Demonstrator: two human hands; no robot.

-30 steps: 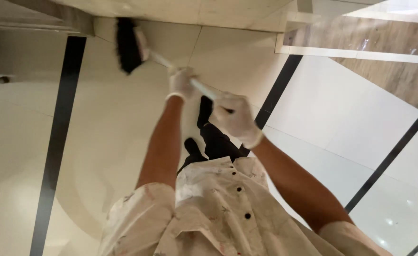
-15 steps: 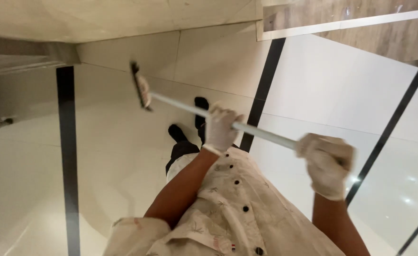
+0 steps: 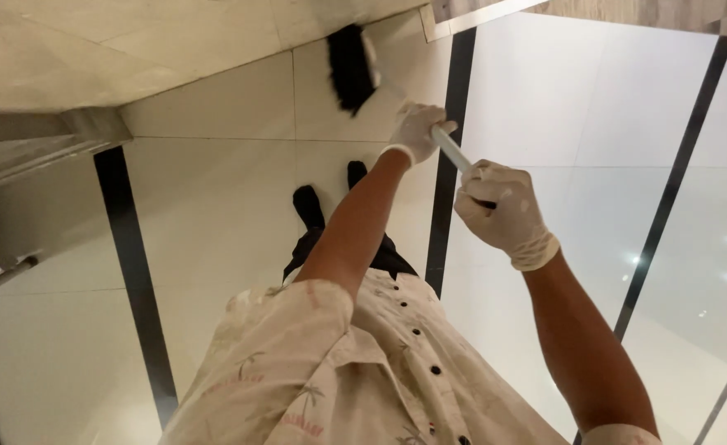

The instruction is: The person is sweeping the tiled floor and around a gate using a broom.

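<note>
The broom (image 3: 352, 66) sits with its black bristle head on the pale floor tiles (image 3: 215, 198), ahead of the person's two dark shoes (image 3: 308, 206) and just short of the wall base at the top of the view. Half a second ago that head lay lower and further left of the shoes, turned edge-on; now it has swung forward and right, so a sweeping stroke looks to be carrying it toward the wall edge.

The pale handle (image 3: 450, 148) runs back from the broom head. The left hand (image 3: 417, 130), in a white glove, is wrapped around it nearer the head; the right hand (image 3: 503, 206), also gloved, is closed around its upper end, which is hidden inside the fist. The hands have drawn closer together along the handle than before.

Below the broom, a light patterned shirt (image 3: 355, 363) with dark buttons fills the lower view. The floor is glossy cream tile crossed by black strips (image 3: 133, 264), with ceiling lights mirrored in it to the right of the broom.
</note>
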